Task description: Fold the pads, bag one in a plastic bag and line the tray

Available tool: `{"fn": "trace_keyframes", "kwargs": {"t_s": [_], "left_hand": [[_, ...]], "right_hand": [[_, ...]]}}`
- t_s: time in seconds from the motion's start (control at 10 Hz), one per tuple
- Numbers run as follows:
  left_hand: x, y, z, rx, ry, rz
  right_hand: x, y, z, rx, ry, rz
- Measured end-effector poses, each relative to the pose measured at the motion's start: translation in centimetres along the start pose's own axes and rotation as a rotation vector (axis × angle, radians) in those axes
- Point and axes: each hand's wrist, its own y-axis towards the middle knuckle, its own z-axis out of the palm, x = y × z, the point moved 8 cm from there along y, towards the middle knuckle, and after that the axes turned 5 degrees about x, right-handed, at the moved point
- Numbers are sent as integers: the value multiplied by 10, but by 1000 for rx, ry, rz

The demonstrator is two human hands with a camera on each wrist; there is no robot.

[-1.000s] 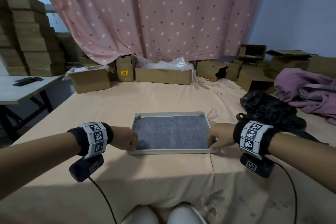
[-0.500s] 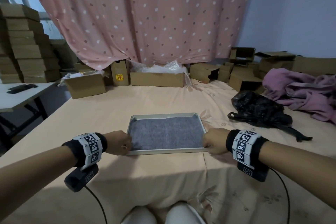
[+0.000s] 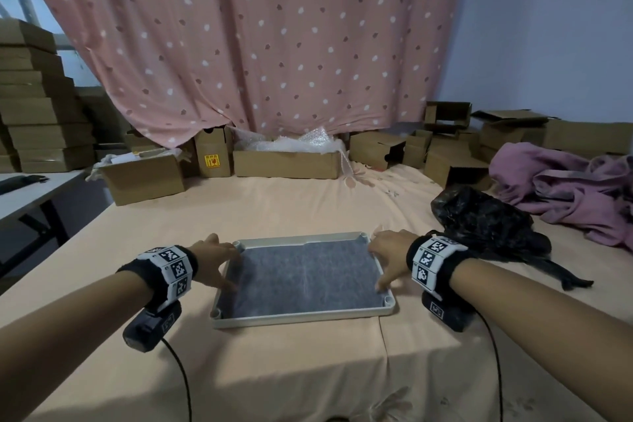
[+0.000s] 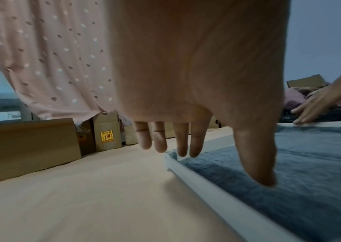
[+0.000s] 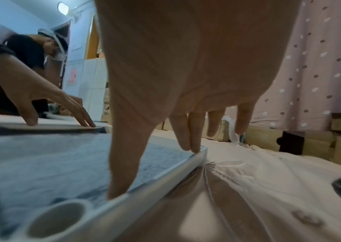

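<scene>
Spreading both hands flat along the short sides of the tray (image 3: 301, 318), the person seems to be seating the grey pad (image 3: 303, 279) down into it, the likely last step of lining the tray. The left hand (image 3: 214, 260) lies with straight fingers along the tray's left rim, thumb tip reaching down onto the pad near that edge; the right hand (image 3: 388, 257) mirrors it on the right rim, fingertips on the far corner and thumb pressing where the pad meets the wall. Neither grip closes on anything: fingers are extended and apart, pushing rather than holding, which suits tucking a soft sheet under a raised lip. The pad is a fuzzy, felt-like grey rectangle with a faint crease down its middle, filling the tray floor almost wall to wall. The tray itself is pale, hard and shallow, rectangular with rounded corners and small round sockets at those corners. It rests on a bed covered by a peach sheet (image 3: 308, 209), which wrinkles beside the right rim. A crumpled black plastic bag (image 3: 486, 219) lies just beyond the right wrist; whether it holds the other pad cannot be told.
</scene>
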Motion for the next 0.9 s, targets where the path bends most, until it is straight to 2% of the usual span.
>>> {"fn": "trace_keyframes", "kwargs": {"t_s": [0.1,0.2,0.3,0.4,0.5,0.6,0.7,0.8,0.9], "left_hand": [[5,13,16,163,15,-65],[1,20,20,207,101,-71],[-5,21,17,206,148,-72],[-8,17,17,200,160,-64],[-4,17,23,198,115,-66],[-3,9,20,169,16,-86],[-3,0,15,34,-90,-46],[-3,-21,5,-174,-221,27],[4,-46,15,-213,-273,19]], "right_hand": [[0,13,0,70,-101,11],[2,26,3,132,-234,29],[0,51,12,112,-279,40],[2,54,13,129,-312,70],[8,41,5,99,-182,92],[5,36,11,120,-81,44],[-5,28,18,68,69,14],[7,-21,4,-51,303,-67],[0,-58,-5,-240,542,-95]]}}
